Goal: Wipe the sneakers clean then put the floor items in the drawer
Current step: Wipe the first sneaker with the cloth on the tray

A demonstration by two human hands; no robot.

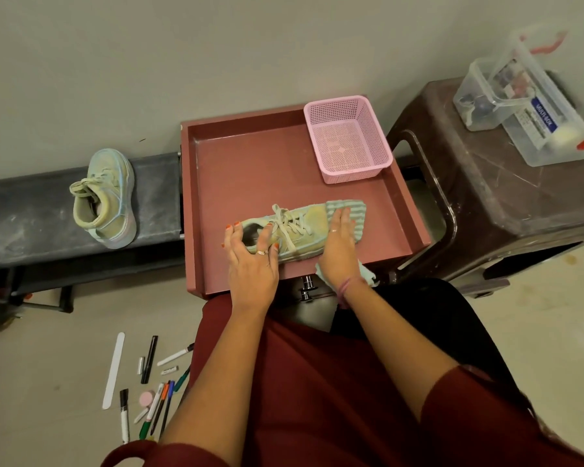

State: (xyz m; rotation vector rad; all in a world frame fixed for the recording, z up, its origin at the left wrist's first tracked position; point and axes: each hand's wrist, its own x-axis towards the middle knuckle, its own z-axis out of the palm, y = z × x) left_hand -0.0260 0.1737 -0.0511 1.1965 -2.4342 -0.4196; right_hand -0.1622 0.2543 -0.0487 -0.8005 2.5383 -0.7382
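Pale green sneaker (284, 235) is lying on its side near the drawer's (196, 210) front edge. Left hand (252, 261) is gripping its collar; right hand (339, 246), fingers straight, is pressing a cloth (354, 214) onto its toe. Basket (348, 138) is sitting in the drawer's far right corner, bare floor between. Second sneaker (107, 197) is standing left of the drawer; pens (155, 399) are lying on the floor before it.

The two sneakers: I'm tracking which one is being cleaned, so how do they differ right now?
The sneaker in the drawer lies across the red drawer, toe to the right; the sneaker on the bench stands on the dark bench, toe to the wall. The first is held by the left hand and wiped with a cloth; the second is untouched. Both are pale green with laces.
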